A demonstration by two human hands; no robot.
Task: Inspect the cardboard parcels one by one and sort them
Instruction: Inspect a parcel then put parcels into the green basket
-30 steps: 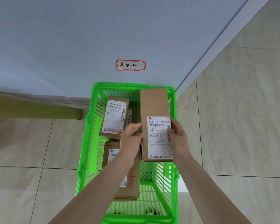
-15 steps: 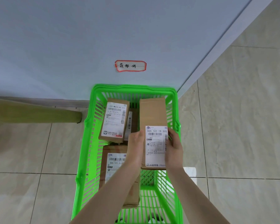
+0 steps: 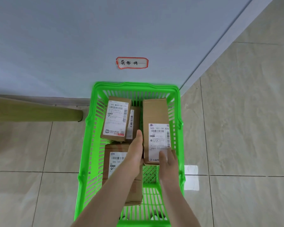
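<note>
Sorting step near its end, by the look: parcel (image 3: pixel 155 115) down in the right half of the basket (image 3: pixel 134 86), label (image 3: pixel 159 141) up, far end toward the wall (image 3: pixel 72 46). Cannot tell whether resting on the basket floor yet.

Left hand (image 3: pixel 136 149) flat against the parcel's left side, fingers (image 3: pixel 139 135) straight, pressing, not curled round anything. Right hand (image 3: pixel 168 161) over the near right corner, on the label; blurred, so cannot tell whether grasping or only resting there.

Three more in the left half: tilted parcel (image 3: pixel 116 118) at the far end, hidden parcel (image 3: pixel 133 123) just beside it and mostly covered, near parcel (image 3: pixel 116 161) partly under the left forearm. Red-framed tag (image 3: pixel 132 63) on the wall above the basket.

Possible trouble from here, only as a judgement:
- Letting go too early, with the parcel not fully down: a short drop and a dented corner.
- Left fingers squeezed in the narrow gap between parcel and hidden parcel; safer to draw the hand straight up.
- Tilted parcel knocked over by the left wrist on the way out, its label then face down.
- Right knuckles scraped on the basket's right wall, very near.
</note>
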